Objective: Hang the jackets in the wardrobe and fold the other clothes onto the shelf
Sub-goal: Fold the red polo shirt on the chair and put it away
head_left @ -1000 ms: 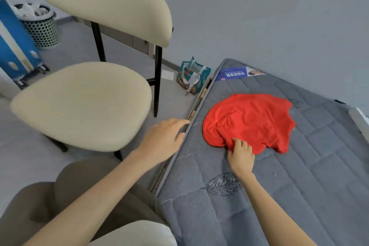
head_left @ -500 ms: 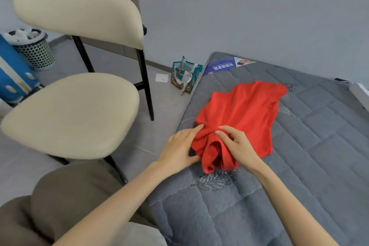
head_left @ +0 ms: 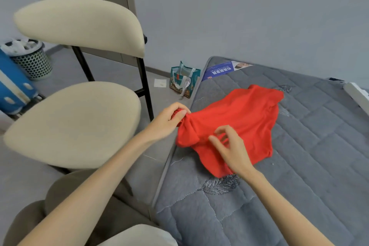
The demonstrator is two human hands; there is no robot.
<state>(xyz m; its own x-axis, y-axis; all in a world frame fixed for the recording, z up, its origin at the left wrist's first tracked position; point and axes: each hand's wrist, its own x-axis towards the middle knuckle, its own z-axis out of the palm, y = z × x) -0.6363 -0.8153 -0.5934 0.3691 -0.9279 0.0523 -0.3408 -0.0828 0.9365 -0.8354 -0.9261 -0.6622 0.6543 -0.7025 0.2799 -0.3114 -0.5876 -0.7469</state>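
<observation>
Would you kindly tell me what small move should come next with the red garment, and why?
Probably the right hand should pinch the red garment beneath it and draw it away from the left hand, spreading the cloth flat. The left hand grips one bunched corner, the right seems empty, and the garment lies crumpled on the mattress.

Grey wall [head_left: 239,6], grey floor [head_left: 111,70], cream chair [head_left: 75,122], quilted mattress [head_left: 309,166].

Soft even light — slight blur, edges bent w/ wide-angle.
</observation>
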